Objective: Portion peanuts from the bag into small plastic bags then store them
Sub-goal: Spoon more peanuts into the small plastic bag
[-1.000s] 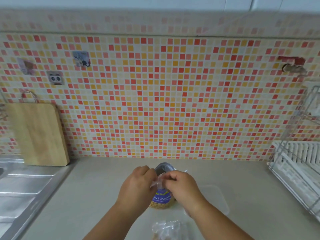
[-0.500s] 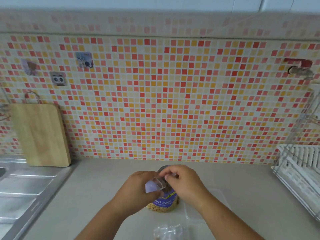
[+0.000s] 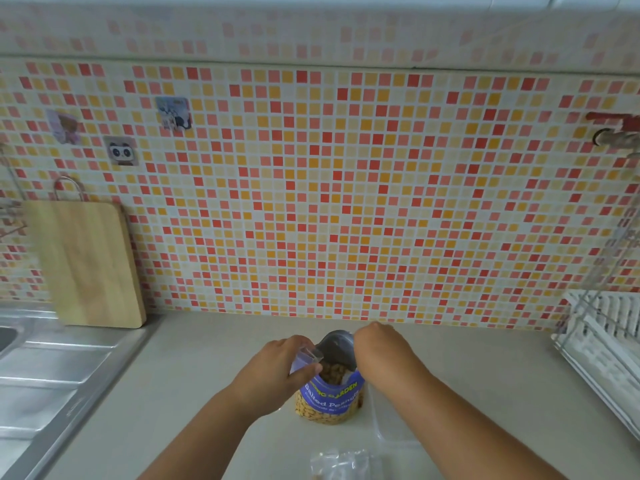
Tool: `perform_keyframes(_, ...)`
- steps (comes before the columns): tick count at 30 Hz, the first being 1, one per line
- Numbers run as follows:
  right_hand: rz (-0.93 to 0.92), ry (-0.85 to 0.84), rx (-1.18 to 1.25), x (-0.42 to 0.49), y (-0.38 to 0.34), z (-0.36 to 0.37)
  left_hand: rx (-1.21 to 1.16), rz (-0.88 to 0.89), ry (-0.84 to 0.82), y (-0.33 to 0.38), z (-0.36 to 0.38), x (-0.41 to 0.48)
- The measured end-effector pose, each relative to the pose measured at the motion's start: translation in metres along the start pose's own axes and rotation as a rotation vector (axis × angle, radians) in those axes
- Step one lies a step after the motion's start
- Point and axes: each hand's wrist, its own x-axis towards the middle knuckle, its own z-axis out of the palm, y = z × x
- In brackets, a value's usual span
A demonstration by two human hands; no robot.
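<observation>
A blue and clear bag of salted peanuts (image 3: 329,400) stands open on the counter, its silver inside showing at the top. My left hand (image 3: 277,368) pinches a small clear plastic bag (image 3: 306,358) at the peanut bag's left rim. My right hand (image 3: 377,351) reaches down into the mouth of the peanut bag, fingers hidden inside. A small filled plastic bag (image 3: 341,464) lies at the near edge of view.
A clear plastic container (image 3: 391,424) sits right of the peanut bag. A steel sink drainboard (image 3: 45,375) is at the left, with a wooden cutting board (image 3: 86,265) leaning on the tiled wall. A white dish rack (image 3: 606,344) stands at the right.
My right hand let go of the small bag's opening and moved right into the peanut bag's mouth. My left hand still holds the small bag beside it.
</observation>
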Motion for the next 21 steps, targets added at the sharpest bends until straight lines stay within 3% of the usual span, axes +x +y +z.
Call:
perform_keyframes(5,-0.112,0.046,-0.078,-0.001,-0.011,-0.013,-0.057,-0.019,-0.031,-0.003,0.000,0.001)
perform_keyframes(9,-0.076,-0.102,-0.145,0.012,-0.022,-0.003,-0.115,-0.052,-0.005,-0.004,0.000,0.004)
perform_keyframes(12,0.040,-0.222,-0.020,0.020,-0.030,0.017,-0.144,-0.068,0.004,-0.003,0.003,0.005)
perform_keyframes(16,0.068,-0.116,0.102,0.021,-0.034,0.030,-0.140,-0.076,0.015,-0.002,0.004,0.005)
perform_keyframes(21,0.130,-0.127,0.184,0.023,-0.036,0.034,-0.138,-0.098,0.008,-0.003,0.005,0.004)
